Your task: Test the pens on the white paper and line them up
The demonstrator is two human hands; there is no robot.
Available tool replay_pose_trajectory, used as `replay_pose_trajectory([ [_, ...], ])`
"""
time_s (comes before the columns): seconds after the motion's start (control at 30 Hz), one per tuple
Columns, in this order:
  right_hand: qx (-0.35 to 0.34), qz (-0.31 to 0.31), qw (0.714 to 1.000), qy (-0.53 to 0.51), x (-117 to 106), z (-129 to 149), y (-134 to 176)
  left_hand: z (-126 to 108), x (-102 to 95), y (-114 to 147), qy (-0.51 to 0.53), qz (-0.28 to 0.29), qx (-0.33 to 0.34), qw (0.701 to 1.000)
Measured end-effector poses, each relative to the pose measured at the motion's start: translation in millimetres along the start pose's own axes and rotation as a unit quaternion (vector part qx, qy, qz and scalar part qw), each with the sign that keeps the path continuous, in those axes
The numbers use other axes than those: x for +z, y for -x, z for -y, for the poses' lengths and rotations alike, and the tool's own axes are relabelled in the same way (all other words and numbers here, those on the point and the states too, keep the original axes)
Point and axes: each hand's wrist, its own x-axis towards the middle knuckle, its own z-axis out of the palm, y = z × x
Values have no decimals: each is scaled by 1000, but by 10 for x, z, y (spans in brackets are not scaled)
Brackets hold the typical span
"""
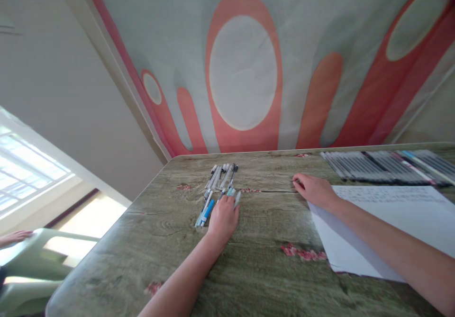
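Small heap of pens (213, 186) on the bench (263, 231), just left of centre in the frame, one bunch above and another nearer, mostly clear or grey barrels. Left hand (223, 218) is down over the right side of the nearer bunch, fingers curled in among the pens; I can't tell from here whether it's clamped on any. One clear pen (237, 199) sticks up tilted just beside those fingers, right side. Bright blue pen (207, 212) lies slanted to the left of that hand. Right hand (314, 190) is well apart from the left, right of centre, by the top left corner of a white paper sheet (377, 236); fingers bent, tips close together, can't tell if there's anything between them. Its forearm crosses over the sheet, which has lines of writing near its top, too blurred to read. Long row of pens (377, 165) laid side by side at upper right of the bench, above the sheet, mostly grey, with a light blue one among them. Wall covering (243, 141) with red-orange shapes behind. Lower left: pale green chair (39, 260), another person's hand (17, 238) at its top edge.
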Motion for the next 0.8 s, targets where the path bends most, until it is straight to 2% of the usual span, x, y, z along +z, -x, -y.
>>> replay_pose_trajectory([
  [0.3, -50, -32, 995, -80, -219, 173, 33, -131, 0, -31, 32, 28, 7, 999],
  [0.57, -171, 29, 982, -81, -226, 459, 48, -143, -66, -137, 18, 55, -25, 998],
  [0.7, -199, 50, 974, -94, -288, 563, 77, -91, -121, -210, 111, -2, -5, 994],
  [0.8, -196, 67, 967, -149, -310, 642, 101, -127, -145, -264, 273, -48, 12, 961],
])
